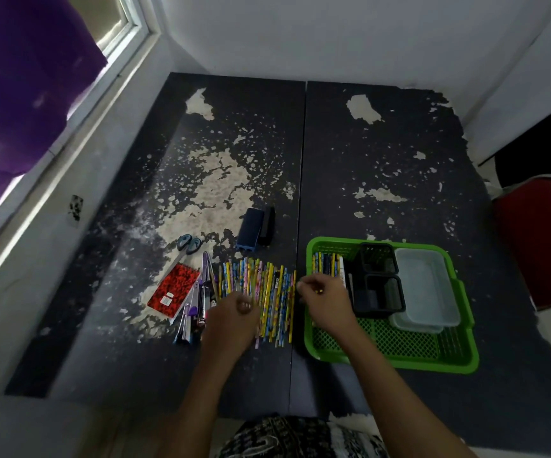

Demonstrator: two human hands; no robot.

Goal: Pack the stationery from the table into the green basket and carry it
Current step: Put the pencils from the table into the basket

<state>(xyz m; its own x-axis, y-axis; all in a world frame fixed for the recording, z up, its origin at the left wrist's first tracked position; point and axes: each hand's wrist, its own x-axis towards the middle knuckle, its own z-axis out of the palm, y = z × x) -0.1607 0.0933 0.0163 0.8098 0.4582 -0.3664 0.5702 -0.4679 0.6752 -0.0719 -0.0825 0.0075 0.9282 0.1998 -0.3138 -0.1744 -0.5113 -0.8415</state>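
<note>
A row of several colourful pencils [267, 285] lies on the dark table [383, 180]. To its right stands the green basket [396, 348], with a few pencils [328, 266] at its left side. My left hand [231, 320] rests curled on the lower part of the pencil row; what it holds is hidden. My right hand [325, 300] hovers over the basket's left edge, fingers bent toward the rightmost pencils, and a bit of yellow shows at its fingers.
Two black cups [380, 279] and clear plastic boxes [428, 289] sit in the basket. Left of the pencils lie staplers [195, 309], a red notebook [173, 290], scissors [186, 246] and a blue-black eraser block [256, 228]. A red chair [542, 239] stands to the right.
</note>
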